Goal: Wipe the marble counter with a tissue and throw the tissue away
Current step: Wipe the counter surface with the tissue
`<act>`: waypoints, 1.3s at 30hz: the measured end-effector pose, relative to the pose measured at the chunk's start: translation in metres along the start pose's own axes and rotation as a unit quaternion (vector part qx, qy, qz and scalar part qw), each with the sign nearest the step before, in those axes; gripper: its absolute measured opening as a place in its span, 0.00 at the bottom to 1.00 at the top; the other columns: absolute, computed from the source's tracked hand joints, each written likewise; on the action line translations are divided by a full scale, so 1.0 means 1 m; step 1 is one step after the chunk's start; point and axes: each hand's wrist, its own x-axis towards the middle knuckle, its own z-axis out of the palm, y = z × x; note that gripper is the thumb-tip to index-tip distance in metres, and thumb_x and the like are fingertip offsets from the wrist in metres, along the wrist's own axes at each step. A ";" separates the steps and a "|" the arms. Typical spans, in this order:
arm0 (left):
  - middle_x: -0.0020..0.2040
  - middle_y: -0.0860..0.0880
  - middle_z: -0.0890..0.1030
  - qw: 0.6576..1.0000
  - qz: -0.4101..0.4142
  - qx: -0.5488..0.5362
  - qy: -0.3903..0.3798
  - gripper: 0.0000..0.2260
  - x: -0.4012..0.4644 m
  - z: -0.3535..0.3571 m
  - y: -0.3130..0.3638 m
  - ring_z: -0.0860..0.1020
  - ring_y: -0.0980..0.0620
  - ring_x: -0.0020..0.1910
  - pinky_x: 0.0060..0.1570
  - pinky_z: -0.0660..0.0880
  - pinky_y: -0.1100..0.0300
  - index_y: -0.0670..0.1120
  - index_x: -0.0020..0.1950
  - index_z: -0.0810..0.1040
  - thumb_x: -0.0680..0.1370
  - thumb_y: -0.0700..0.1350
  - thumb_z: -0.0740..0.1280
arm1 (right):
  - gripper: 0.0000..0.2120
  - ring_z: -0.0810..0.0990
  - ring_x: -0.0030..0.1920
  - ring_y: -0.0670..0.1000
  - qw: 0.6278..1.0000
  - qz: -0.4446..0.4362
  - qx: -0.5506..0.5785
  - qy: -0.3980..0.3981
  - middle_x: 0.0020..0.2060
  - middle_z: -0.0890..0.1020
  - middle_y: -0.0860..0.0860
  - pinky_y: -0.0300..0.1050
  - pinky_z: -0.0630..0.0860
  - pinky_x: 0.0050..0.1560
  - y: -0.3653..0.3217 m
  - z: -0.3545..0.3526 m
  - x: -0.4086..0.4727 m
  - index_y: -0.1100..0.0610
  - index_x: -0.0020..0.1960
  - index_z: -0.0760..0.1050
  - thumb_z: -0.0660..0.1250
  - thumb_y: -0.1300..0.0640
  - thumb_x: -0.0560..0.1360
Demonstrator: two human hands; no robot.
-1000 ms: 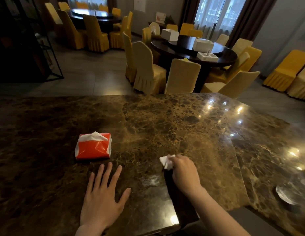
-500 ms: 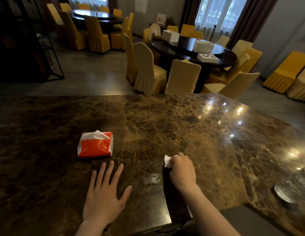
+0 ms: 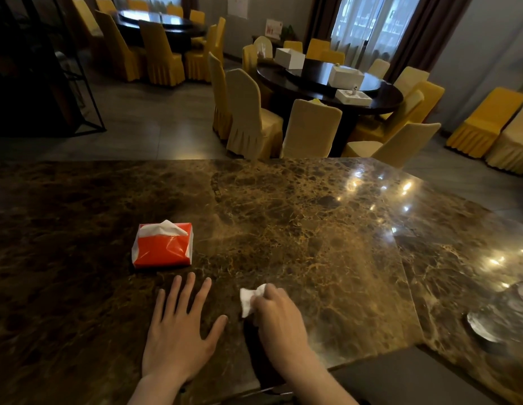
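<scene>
Both forearms come into sight bare, no sleeve reaching as far as the wrists. The left hand [image 3: 178, 336] wears no ring, watch or glove, and its nails are short and plain. The right hand [image 3: 279, 318] is just as unadorned, with nothing at the wrist either.

I log the right hand [image 3: 279, 315] with its crumpled tissue [image 3: 250, 299] shifted left across the surface [image 3: 313, 229], now just beside the left hand's [image 3: 178, 334] thumb. More white tissue shows past the fingers than half a second ago.
</scene>
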 end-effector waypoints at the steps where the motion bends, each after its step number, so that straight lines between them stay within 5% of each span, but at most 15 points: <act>1: 0.85 0.52 0.42 1.000 -0.001 -0.005 0.002 0.38 0.000 0.000 0.000 0.34 0.50 0.82 0.81 0.37 0.45 0.61 0.82 0.39 0.75 0.75 0.37 | 0.05 0.75 0.49 0.54 0.999 0.032 -0.008 0.011 0.48 0.76 0.51 0.44 0.66 0.39 0.009 -0.006 0.003 0.56 0.48 0.81 0.69 0.62 0.74; 5: 0.85 0.52 0.42 1.000 0.002 -0.005 0.006 0.37 -0.001 0.002 -0.001 0.34 0.50 0.82 0.81 0.35 0.45 0.61 0.82 0.39 0.76 0.75 0.38 | 0.06 0.78 0.47 0.58 0.989 0.132 -0.022 0.063 0.45 0.78 0.53 0.48 0.72 0.41 0.031 -0.022 0.020 0.59 0.46 0.83 0.67 0.64 0.74; 13: 0.85 0.52 0.42 1.000 -0.001 0.002 0.008 0.38 0.000 0.002 0.000 0.35 0.50 0.82 0.81 0.36 0.45 0.61 0.82 0.39 0.75 0.75 0.38 | 0.04 0.78 0.43 0.55 1.000 -0.005 -0.004 0.024 0.43 0.79 0.52 0.48 0.69 0.37 0.012 -0.006 0.008 0.57 0.45 0.83 0.70 0.59 0.75; 18: 0.85 0.52 0.41 1.000 0.003 -0.007 0.010 0.38 -0.001 0.000 0.001 0.34 0.50 0.82 0.81 0.34 0.45 0.61 0.82 0.38 0.76 0.75 0.38 | 0.11 0.80 0.43 0.48 0.958 0.188 0.179 0.124 0.41 0.83 0.47 0.44 0.75 0.42 0.045 -0.037 0.018 0.51 0.44 0.84 0.70 0.66 0.74; 21: 0.85 0.52 0.42 1.000 0.005 -0.009 0.011 0.37 -0.002 0.001 -0.001 0.35 0.50 0.82 0.81 0.35 0.45 0.61 0.82 0.38 0.76 0.75 0.39 | 0.11 0.78 0.45 0.43 0.949 0.162 0.257 0.086 0.43 0.82 0.45 0.41 0.75 0.44 0.037 -0.042 0.017 0.47 0.43 0.81 0.72 0.63 0.76; 25: 0.85 0.51 0.44 1.000 0.005 -0.007 0.010 0.37 0.000 0.004 -0.002 0.36 0.49 0.82 0.81 0.37 0.44 0.61 0.82 0.40 0.76 0.75 0.39 | 0.09 0.76 0.45 0.43 0.985 0.036 0.166 0.029 0.45 0.77 0.45 0.41 0.76 0.46 0.007 -0.021 0.001 0.50 0.46 0.83 0.70 0.64 0.75; 29: 0.85 0.51 0.45 1.000 0.005 0.002 0.009 0.38 0.001 0.005 -0.003 0.38 0.49 0.83 0.82 0.40 0.43 0.60 0.83 0.42 0.76 0.75 0.38 | 0.10 0.71 0.50 0.46 0.995 -0.045 0.085 0.017 0.47 0.76 0.47 0.37 0.71 0.45 -0.007 -0.004 -0.011 0.54 0.51 0.84 0.64 0.54 0.80; 36: 0.85 0.50 0.45 1.000 0.007 0.010 -0.001 0.38 0.002 0.005 -0.003 0.38 0.48 0.83 0.82 0.42 0.43 0.60 0.83 0.41 0.76 0.74 0.38 | 0.06 0.73 0.50 0.50 0.999 -0.035 0.026 0.031 0.46 0.80 0.49 0.44 0.77 0.41 -0.018 0.005 -0.012 0.56 0.48 0.82 0.68 0.55 0.79; 39: 0.85 0.52 0.44 1.000 0.005 0.007 0.002 0.37 0.002 0.003 -0.003 0.38 0.49 0.83 0.82 0.41 0.43 0.61 0.82 0.40 0.75 0.75 0.38 | 0.03 0.73 0.46 0.50 0.999 -0.010 0.026 0.042 0.42 0.80 0.49 0.43 0.71 0.37 0.002 0.003 -0.010 0.56 0.44 0.81 0.70 0.59 0.77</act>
